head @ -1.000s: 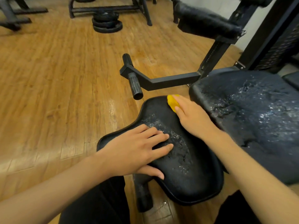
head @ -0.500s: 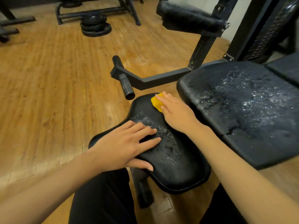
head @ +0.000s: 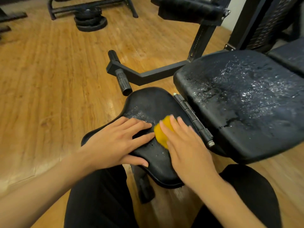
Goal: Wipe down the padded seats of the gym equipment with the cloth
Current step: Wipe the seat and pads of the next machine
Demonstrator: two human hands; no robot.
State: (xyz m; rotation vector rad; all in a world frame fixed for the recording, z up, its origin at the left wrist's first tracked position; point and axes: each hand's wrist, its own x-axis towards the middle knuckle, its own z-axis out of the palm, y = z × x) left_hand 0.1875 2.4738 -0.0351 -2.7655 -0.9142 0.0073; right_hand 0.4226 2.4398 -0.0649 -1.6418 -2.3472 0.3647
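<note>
A small black padded seat (head: 148,104) sits low in front of me, wet with droplets. My right hand (head: 185,145) presses a yellow cloth (head: 162,134) flat onto the middle of this seat, fingers fairly straight over it. My left hand (head: 115,142) lies flat on the seat's left side, fingers spread, thumb hooked at the near edge. To the right a larger black padded bench seat (head: 243,99) is also covered in water spots, joined by a metal hinge (head: 195,122).
A black steel arm with a roller handle (head: 122,79) juts out beyond the small seat. An upper black pad (head: 189,9) hangs on the upright frame. Weight plates (head: 90,20) lie stacked on the wooden floor at the back. My knees in black trousers (head: 98,195) flank the seat post.
My right hand has dragged the yellow cloth from the seat's far edge toward me to the middle, beside my left fingertips. The left hand has stayed put.
</note>
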